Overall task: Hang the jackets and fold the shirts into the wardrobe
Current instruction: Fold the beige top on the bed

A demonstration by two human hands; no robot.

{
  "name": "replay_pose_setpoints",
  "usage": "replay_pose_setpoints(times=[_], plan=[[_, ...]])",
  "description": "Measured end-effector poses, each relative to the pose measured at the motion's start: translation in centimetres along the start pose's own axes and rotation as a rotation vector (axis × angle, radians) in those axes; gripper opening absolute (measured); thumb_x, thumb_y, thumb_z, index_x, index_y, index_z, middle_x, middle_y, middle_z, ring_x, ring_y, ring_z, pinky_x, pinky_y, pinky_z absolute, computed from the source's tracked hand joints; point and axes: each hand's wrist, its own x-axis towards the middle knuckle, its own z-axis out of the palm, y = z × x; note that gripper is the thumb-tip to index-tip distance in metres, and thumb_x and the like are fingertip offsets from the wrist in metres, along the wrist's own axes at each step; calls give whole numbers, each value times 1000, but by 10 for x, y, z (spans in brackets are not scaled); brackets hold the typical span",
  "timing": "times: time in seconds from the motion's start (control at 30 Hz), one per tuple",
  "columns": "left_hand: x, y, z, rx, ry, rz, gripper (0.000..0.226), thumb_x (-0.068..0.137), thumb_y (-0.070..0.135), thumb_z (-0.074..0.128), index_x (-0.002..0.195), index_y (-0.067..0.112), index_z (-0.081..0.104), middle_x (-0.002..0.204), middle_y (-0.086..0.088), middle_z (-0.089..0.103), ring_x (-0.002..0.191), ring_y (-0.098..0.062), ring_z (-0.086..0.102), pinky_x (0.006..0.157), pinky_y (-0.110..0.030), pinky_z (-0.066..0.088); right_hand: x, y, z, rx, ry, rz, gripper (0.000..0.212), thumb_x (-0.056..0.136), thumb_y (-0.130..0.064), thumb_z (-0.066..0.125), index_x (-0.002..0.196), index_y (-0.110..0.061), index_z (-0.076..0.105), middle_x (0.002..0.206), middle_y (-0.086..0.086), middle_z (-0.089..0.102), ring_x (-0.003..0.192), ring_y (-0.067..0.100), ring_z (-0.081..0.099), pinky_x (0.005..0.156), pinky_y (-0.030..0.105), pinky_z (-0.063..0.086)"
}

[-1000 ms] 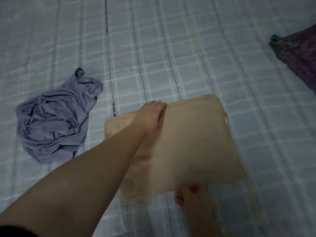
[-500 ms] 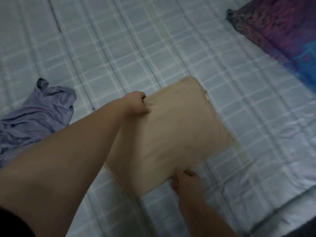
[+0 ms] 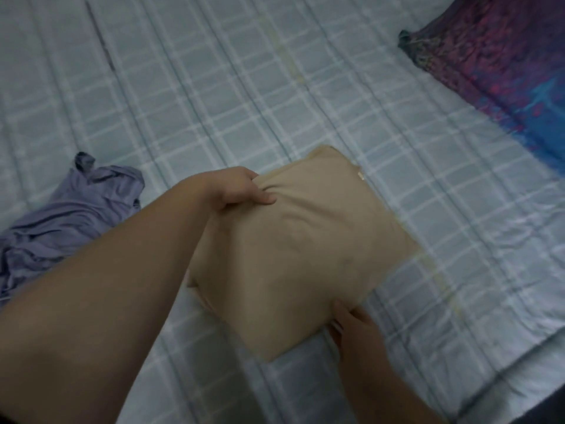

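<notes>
The folded beige shirt [image 3: 305, 255] lay on the bed [image 3: 214, 102], a flat squarish bundle set cornerwise to the camera. The left hand [image 3: 238, 189] gripped its far left edge: the thumb lay on top of the cloth and the other fingers were curled under the edge, bunching small creases just beyond the thumb tip. The right hand [image 3: 354, 328] was at the shirt's near right edge, its fingers tucked against and partly under the fabric, so that I could not tell whether they pinched it or only touched it. Well to the left of the left hand's fingers, a crumpled lavender garment [image 3: 61, 218] lay in a heap on the checked bedsheet. Far beyond the right hand's fingers, towards the upper right, lay a purple and blue patterned cloth [image 3: 504, 71].
</notes>
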Motion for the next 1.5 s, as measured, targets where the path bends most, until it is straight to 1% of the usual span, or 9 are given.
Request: replay_pose_setpoints(times=[0.17, 0.37, 0.47, 0.63, 0.83, 0.97, 1.17, 1.37, 1.5], plan=[[-53, -7, -19, -125, 107, 174, 70, 40, 53, 92, 97, 16, 77, 98, -2, 77, 95, -20, 73, 88, -35, 56, -16, -31, -18, -128, -33, -302, 22, 94, -6, 58, 91, -17, 77, 95, 0, 76, 93, 13, 66, 91, 38, 48], [-123, -27, 2, -240, 316, 308, 35, 69, 29, 84, 98, 12, 76, 96, -1, 77, 91, -10, 71, 85, -27, 54, -23, -73, -29, -214, -52, -461, 19, 97, -11, 57, 94, -18, 75, 99, 4, 75, 98, 16, 67, 93, 37, 48], [-156, -49, 22, -222, 411, 342, 36, 67, 30, 86, 98, 18, 73, 95, 7, 76, 89, 3, 67, 77, -12, 48, -33, -85, -31, -357, -27, -629, 14, 95, -7, 59, 96, -18, 69, 108, 4, 69, 102, 14, 64, 85, 19, 47], [-206, -103, 59, -32, 507, 349, 25, 77, 26, 82, 96, 39, 71, 133, 13, 53, 120, 2, 53, 107, -31, 42, -53, -94, -35, -399, -202, -786, 36, 98, 1, 51, 120, -24, 63, 135, -8, 59, 123, -1, 54, 102, 16, 41], [-272, -115, 115, -12, 744, 453, 46, 70, 40, 74, 99, 72, 59, 148, 37, 32, 147, 0, 20, 112, -9, 17, -81, -93, -33, -459, -141, -997, 13, 99, -5, 44, 107, -6, 54, 101, -1, 64, 95, -4, 61, 85, 10, 44], [-280, -106, 122, -394, 828, 394, 22, 70, 45, 80, 92, 44, 76, 106, 13, 74, 103, -2, 67, 86, -22, 53, -86, -108, -16, -598, 32, -1214, 4, 100, -13, 42, 99, -16, 44, 83, -16, 44, 71, 6, 42, 69, 11, 35], [-208, -111, 89, -384, 987, 158, 35, 91, 38, 66, 66, 14, 63, 51, 10, 55, 51, -4, 48, 47, -23, 37, -32, -129, 45, -905, 40, -981, 16, 101, -34, 41, 101, -18, 42, 83, 2, 55, 78, 25, 51, 70, 33, 33], [-101, -155, 67, -504, 760, -87, 52, 90, 48, 64, 123, 11, 50, 117, -6, 60, 101, -22, 60, 82, -35, 50, 83, -112, 96, -983, -35, -556, 41, 99, -36, 50, 129, -9, 46, 113, 16, 61, 112, 37, 57, 87, 36, 40], [-92, -159, 83, -431, 943, -52, 62, 90, 32, 68, 139, 13, 36, 123, -1, 50, 108, -19, 54, 87, -29, 41, 98, -93, 90, -1024, -79, -646, 45, 98, -30, 50, 138, -11, 41, 124, 14, 60, 114, 33, 57, 92, 31, 38]])
